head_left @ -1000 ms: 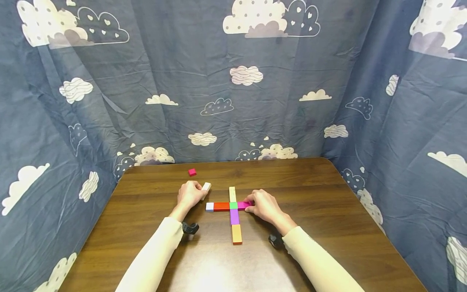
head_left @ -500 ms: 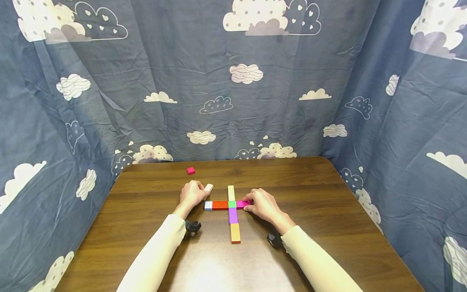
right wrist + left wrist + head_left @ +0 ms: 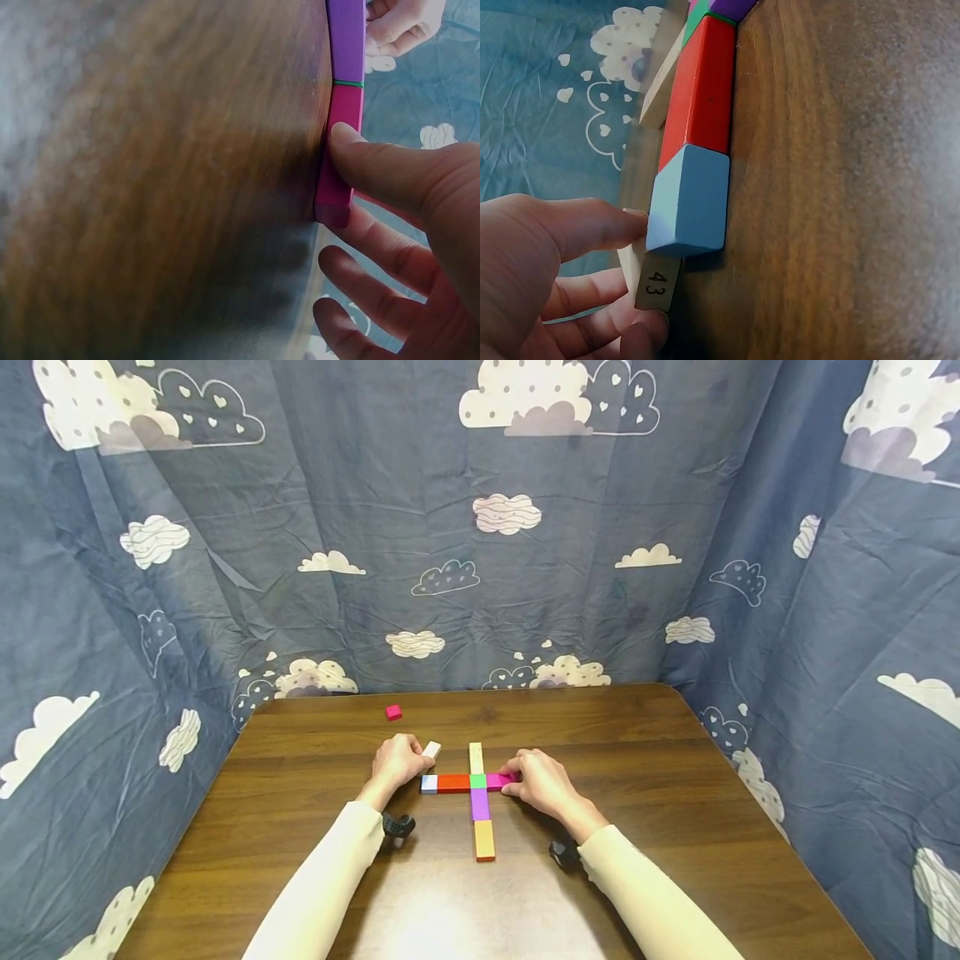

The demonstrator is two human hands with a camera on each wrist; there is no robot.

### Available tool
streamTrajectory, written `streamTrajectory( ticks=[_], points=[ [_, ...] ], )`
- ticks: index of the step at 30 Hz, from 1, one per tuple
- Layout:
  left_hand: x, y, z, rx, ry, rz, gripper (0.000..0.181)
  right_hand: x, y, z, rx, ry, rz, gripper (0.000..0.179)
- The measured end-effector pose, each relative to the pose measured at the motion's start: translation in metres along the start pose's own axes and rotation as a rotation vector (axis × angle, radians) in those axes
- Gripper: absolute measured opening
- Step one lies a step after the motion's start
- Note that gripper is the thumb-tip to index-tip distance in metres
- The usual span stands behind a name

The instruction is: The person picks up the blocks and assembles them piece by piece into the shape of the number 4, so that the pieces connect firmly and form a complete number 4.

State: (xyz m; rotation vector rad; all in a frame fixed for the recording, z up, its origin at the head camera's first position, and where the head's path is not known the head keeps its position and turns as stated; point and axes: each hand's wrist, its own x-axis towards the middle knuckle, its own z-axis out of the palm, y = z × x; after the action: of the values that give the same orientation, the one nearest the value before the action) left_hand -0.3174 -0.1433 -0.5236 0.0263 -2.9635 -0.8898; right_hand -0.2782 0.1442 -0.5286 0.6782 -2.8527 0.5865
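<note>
My left hand (image 3: 397,758) pinches a pale wooden block (image 3: 657,281), stamped 43 on its end, between thumb and fingers. That block is right at the near end of the light blue block (image 3: 688,201) in the left wrist view. My right hand (image 3: 545,781) pinches the magenta block (image 3: 339,176) by its long sides, thumb on one side, index finger on the other. A cross of blocks lies flat: green (image 3: 478,782) at the centre, red (image 3: 453,784) and light blue to the left, magenta to the right, pale yellow (image 3: 476,757) beyond, purple (image 3: 480,804) and orange (image 3: 484,841) nearer me.
A small pinkish-red block (image 3: 393,712) lies alone toward the back left of the brown wooden table (image 3: 600,727). Behind and beside the table hangs a dark blue curtain (image 3: 360,510) with cloud prints. Each wrist wears a black camera band.
My left hand has shifted slightly right with the pale wooden block, closer to the left arm of the cross. The right hand stays on the magenta block.
</note>
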Motion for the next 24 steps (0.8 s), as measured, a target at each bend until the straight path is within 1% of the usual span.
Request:
streamTrajectory(
  ticks=[8, 18, 24],
  points=[
    [-0.0016, -0.0016, 0.0007, 0.001, 0.004, -0.006, 0.024, 0.0000, 0.0014, 0.0027, -0.006, 0.005, -0.005, 0.023],
    [-0.0032, -0.0004, 0.0010, 0.002, 0.005, -0.010, 0.025, 0.0000, 0.0014, 0.0003, -0.001, -0.001, 0.005, 0.022],
    [-0.0048, 0.0006, 0.0007, 0.004, 0.010, 0.003, 0.025, -0.0010, 0.0023, 0.0003, 0.003, -0.001, 0.003, 0.023]
  ],
)
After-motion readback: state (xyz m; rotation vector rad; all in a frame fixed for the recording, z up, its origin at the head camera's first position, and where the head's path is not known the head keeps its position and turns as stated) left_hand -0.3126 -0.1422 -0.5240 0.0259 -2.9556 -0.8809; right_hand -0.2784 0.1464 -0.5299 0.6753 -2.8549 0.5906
